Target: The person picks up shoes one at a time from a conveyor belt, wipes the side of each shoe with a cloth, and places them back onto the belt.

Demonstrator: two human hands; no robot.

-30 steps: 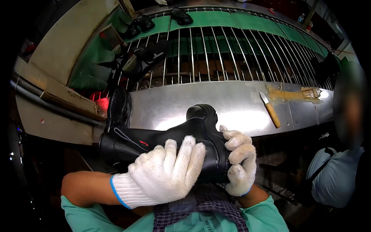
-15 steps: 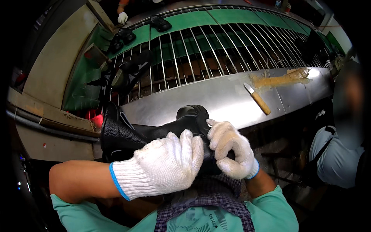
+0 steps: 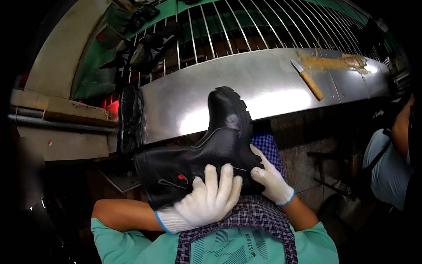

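A black leather boot [image 3: 222,141] lies on its side across my lap, its toe pointing away and its shaft to the left. A small red mark shows on the shaft. My left hand [image 3: 206,193], in a white knit glove, holds the boot from the near side, fingers stretched over its leather. At the heel end, my right hand [image 3: 270,178], gloved likewise, grips the sole edge with thumb and fingers. Beyond the boot, a wooden-handled knife [image 3: 311,84] rests on the steel bench top [image 3: 176,92].
Another black shoe [image 3: 129,121] stands at the bench's left end. Metal rods [image 3: 228,33] run along the far side, with more dark shoes [image 3: 154,48] at the left. Brown tape [image 3: 334,61] covers part of the bench. A seated person's leg [image 3: 384,167] is at the right.
The boot has turned, so its side and toe now show more fully. Both hands have shifted along with it, still on the boot. My view has tilted down, nearer my lap.
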